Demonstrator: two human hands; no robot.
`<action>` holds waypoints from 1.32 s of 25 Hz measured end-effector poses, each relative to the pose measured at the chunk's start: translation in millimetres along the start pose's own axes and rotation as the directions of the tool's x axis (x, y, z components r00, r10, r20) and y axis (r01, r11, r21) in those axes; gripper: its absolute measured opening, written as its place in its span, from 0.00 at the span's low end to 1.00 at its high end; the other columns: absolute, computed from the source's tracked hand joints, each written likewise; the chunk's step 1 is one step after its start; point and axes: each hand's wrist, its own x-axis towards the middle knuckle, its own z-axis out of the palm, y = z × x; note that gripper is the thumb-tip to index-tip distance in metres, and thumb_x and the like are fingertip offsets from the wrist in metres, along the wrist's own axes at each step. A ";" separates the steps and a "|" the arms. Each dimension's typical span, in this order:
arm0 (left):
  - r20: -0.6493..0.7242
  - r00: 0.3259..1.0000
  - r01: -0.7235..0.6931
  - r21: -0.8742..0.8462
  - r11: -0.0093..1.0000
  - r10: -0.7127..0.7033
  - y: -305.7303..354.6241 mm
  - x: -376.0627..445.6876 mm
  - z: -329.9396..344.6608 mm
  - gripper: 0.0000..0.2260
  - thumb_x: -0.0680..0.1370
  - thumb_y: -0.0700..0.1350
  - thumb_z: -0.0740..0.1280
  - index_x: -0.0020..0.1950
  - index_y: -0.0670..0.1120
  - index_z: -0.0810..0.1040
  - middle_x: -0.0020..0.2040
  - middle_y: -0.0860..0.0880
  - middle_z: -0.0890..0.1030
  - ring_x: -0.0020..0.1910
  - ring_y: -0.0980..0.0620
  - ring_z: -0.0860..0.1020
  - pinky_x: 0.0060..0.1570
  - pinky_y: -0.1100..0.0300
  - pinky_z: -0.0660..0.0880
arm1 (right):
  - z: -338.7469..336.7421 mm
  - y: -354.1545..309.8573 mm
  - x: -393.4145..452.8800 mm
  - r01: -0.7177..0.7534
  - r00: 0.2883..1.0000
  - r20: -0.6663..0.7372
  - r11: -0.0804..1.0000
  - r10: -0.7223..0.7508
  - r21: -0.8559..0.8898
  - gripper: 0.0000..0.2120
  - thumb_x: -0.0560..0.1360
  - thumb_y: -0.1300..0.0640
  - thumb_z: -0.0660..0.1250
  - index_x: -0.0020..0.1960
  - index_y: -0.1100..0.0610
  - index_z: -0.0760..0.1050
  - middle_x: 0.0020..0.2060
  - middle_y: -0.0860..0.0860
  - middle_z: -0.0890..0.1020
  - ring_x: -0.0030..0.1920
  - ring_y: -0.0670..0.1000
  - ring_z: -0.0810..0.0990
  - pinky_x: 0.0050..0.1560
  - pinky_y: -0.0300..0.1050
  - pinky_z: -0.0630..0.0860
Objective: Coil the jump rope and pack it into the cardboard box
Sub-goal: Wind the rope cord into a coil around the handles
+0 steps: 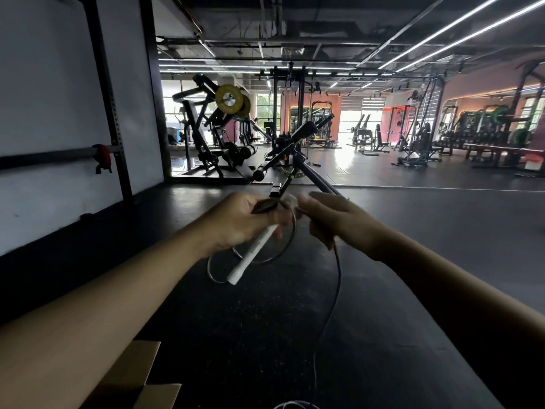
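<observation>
Smooth white plastic rope handle [255,253], thin glossy dark rope [336,278], matt brown cardboard box [132,376], speckled matt black rubber floor [250,320]

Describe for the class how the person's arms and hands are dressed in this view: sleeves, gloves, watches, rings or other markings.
Both forearms are bare as far back as the view shows them; no sleeve shows. The left hand and the right hand wear no gloves. No watch, band or bracelet shows at either wrist. No ring or marking can be seen, though most of the fingers are curled away from the camera.
</observation>
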 end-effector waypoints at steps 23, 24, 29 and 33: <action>-0.325 0.895 0.139 -0.448 0.883 -0.305 -44.9 -8.4 -11.7 0.29 0.70 0.54 0.77 0.69 0.52 0.74 0.60 0.50 0.84 0.60 0.50 0.81 0.60 0.50 0.77 | 32.1 -0.1 1.7 -0.049 0.988 -0.137 0.982 0.075 0.182 0.17 0.82 0.45 0.61 0.45 0.58 0.76 0.27 0.49 0.68 0.25 0.47 0.63 0.23 0.38 0.60; -0.298 0.940 0.099 -0.228 0.969 -0.166 -42.2 -9.6 -24.0 0.34 0.67 0.57 0.78 0.71 0.56 0.72 0.64 0.53 0.81 0.63 0.54 0.77 0.61 0.54 0.73 | 25.9 -3.2 2.8 -0.047 0.995 -0.080 0.995 0.054 0.086 0.18 0.82 0.45 0.62 0.45 0.59 0.77 0.27 0.48 0.68 0.25 0.47 0.63 0.23 0.38 0.61; 0.217 0.972 0.032 0.238 0.971 -0.085 22.3 3.6 -25.8 0.34 0.67 0.69 0.70 0.67 0.52 0.75 0.60 0.52 0.84 0.58 0.53 0.83 0.59 0.55 0.77 | 12.9 -36.9 12.6 0.064 0.990 0.135 0.980 -0.038 -0.191 0.18 0.83 0.47 0.62 0.50 0.61 0.79 0.27 0.47 0.71 0.26 0.47 0.67 0.25 0.38 0.65; 0.190 0.959 0.176 0.183 0.967 -0.211 31.7 11.9 -11.8 0.36 0.76 0.71 0.55 0.48 0.38 0.82 0.29 0.49 0.80 0.27 0.48 0.80 0.33 0.57 0.79 | 5.9 -57.2 12.0 0.091 0.975 0.222 0.934 -0.013 -0.347 0.14 0.82 0.49 0.62 0.43 0.56 0.79 0.25 0.41 0.76 0.27 0.46 0.70 0.27 0.35 0.68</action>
